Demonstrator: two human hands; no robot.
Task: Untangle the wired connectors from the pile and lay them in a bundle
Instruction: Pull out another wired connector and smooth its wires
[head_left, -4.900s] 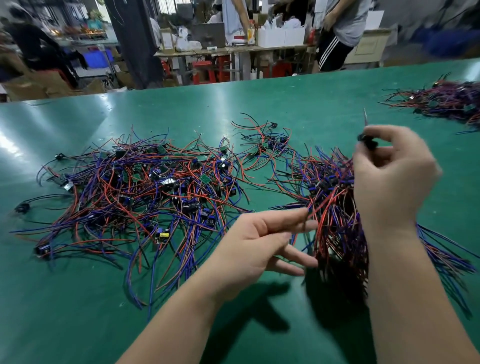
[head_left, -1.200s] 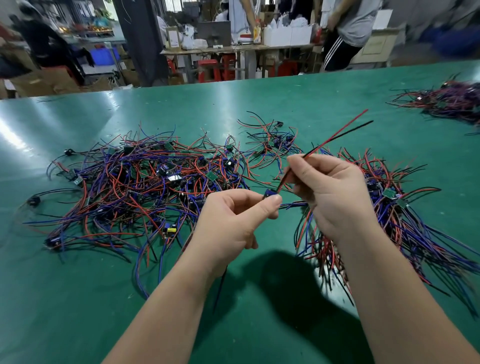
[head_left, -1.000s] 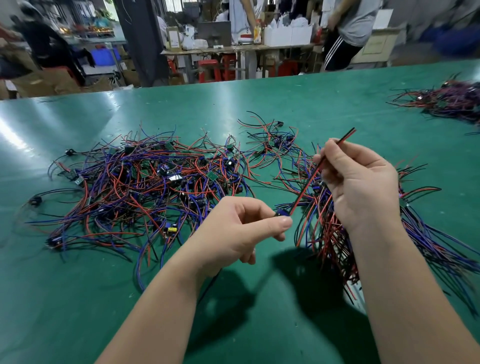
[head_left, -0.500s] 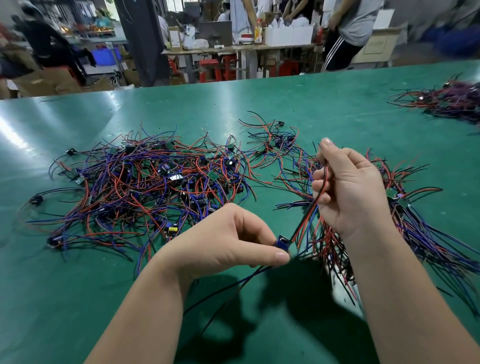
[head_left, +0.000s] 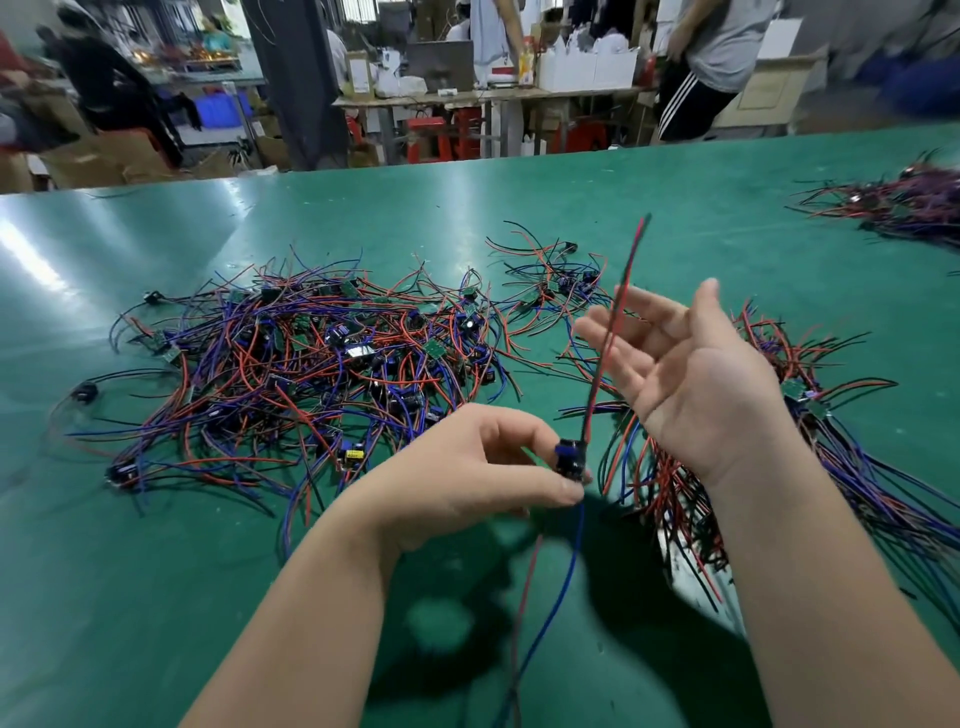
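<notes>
Left hand (head_left: 467, 470) pinches a small blue-black connector module (head_left: 569, 457) between thumb and fingertips. It is held above the green table (head_left: 156, 571), between the tangled pile (head_left: 311, 374) and the laid-out bundle (head_left: 670, 483). Its red-black wire pair (head_left: 613, 332) stands nearly upright, tip leaning right and away. Blue and red leads (head_left: 570, 566) hang down toward the camera. Right hand (head_left: 696, 379) is spread wide, palm up, its fingers possibly brushing the wire pair.
</notes>
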